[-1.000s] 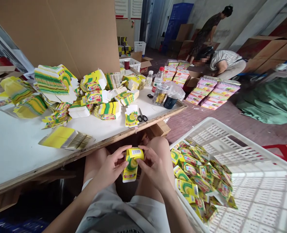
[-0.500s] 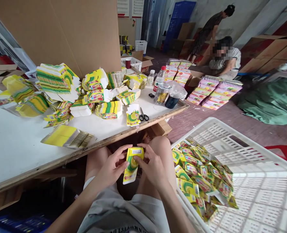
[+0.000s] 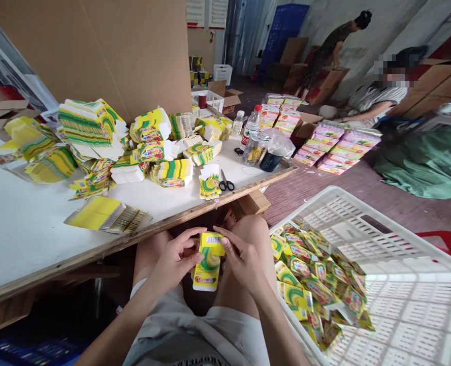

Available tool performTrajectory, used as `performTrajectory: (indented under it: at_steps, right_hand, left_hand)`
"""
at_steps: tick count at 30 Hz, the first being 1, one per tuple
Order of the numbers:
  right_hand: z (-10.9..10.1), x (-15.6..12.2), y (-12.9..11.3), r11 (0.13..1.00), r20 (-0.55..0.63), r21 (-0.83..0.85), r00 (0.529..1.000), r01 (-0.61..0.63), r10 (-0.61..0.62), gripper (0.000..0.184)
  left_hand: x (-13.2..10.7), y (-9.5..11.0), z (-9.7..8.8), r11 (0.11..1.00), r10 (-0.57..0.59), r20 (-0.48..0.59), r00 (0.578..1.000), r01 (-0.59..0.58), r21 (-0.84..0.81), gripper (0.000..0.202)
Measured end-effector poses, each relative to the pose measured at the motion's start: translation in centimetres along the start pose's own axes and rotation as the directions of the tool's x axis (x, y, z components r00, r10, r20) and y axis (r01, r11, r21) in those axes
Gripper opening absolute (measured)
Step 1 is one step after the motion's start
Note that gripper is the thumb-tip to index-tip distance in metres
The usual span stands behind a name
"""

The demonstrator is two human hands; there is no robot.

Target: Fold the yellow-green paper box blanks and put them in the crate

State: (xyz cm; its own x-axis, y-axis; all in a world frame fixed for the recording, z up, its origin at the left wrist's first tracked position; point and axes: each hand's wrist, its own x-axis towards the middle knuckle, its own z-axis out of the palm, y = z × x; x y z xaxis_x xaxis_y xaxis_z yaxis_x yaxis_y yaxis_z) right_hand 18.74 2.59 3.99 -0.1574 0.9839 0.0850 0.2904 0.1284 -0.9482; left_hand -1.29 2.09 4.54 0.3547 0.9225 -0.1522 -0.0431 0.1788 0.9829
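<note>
Between my knees I hold a small yellow and green carton (image 3: 210, 262), its barcode end up and a banana picture facing me. My left hand (image 3: 178, 256) grips its left side, thumb on the front and fingers behind. On the upper right edge, my right hand (image 3: 241, 256) pinches the carton near the barcode with the thumb, its index finger along the top. To the right, a white plastic crate (image 3: 408, 305) holds a heap of similar cartons (image 3: 317, 274). Stacks of flat cartons (image 3: 92, 124) lie on the white table (image 3: 23, 218).
Black-handled scissors (image 3: 226, 184) lie by the table's wooden edge, near a jar (image 3: 255, 147), a dark cup (image 3: 270, 160) and a red-capped bottle (image 3: 251, 124). Pink packs (image 3: 326, 142) stand on the floor. Two people are at the back right, beside cardboard boxes. A green sack (image 3: 427, 157) lies at right.
My right thumb has moved from the carton's front to its upper right edge. The carton now looks squarer and more opened out. The seated person at the back has shifted right.
</note>
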Motion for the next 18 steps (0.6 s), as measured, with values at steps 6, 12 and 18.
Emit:
performTrajectory:
  at_steps: [6,12,18]
  right_hand:
    - [0.9,-0.2,0.7,0.949,-0.128,0.313,0.988,-0.048,0.092,0.03]
    - [1.8,-1.1,1.1,0.942,-0.271,0.336,0.957,-0.008,0.105,0.026]
    - [-0.7,-3.6,-0.4,0.992,-0.489,0.045,0.868,0.122,-0.084,0.012]
  left_hand:
    - [0.4,-0.4,0.7,1.0,0.009,-0.008,1.0,-0.009,0.001,0.047]
    - [0.9,-0.4,1.6,0.992,0.073,-0.03,0.997,-0.07,0.109,0.038]
    - [2.4,1.3,3.8,0.962,0.207,0.02,0.978,-0.207,0.179,0.024]
